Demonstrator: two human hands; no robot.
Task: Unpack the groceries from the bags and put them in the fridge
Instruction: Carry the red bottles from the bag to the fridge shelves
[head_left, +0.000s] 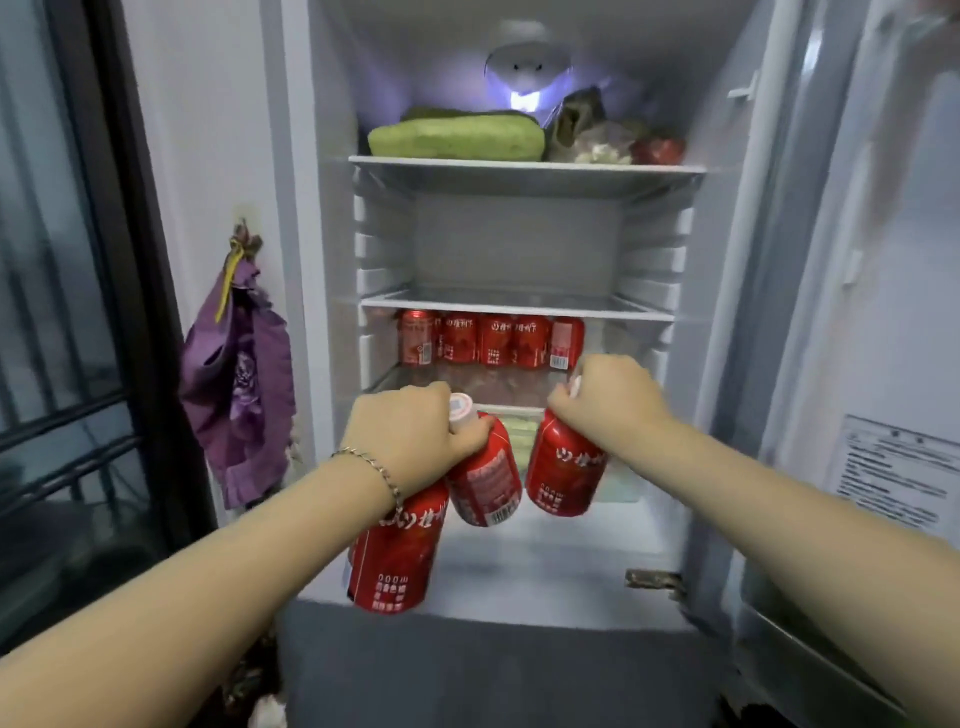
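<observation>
The fridge (519, 244) stands open in front of me. My left hand (410, 431) grips two red bottles by their necks: one (397, 556) hangs below my wrist, the other (485, 475) to its right. My right hand (610, 397) grips a third red bottle (566, 470) by its cap. All three hang just in front of the lowest shelf, where several red bottles (491, 340) stand in a row at the back. The middle shelf (517, 306) is bare. A green gourd (457, 137) lies on the top shelf.
Bagged vegetables (592, 137) and a red fruit (660, 150) share the top shelf. The fridge door (883, 312) is swung open on the right. A purple bag (239, 374) hangs on the wall left of the fridge, beside a dark window frame (130, 260).
</observation>
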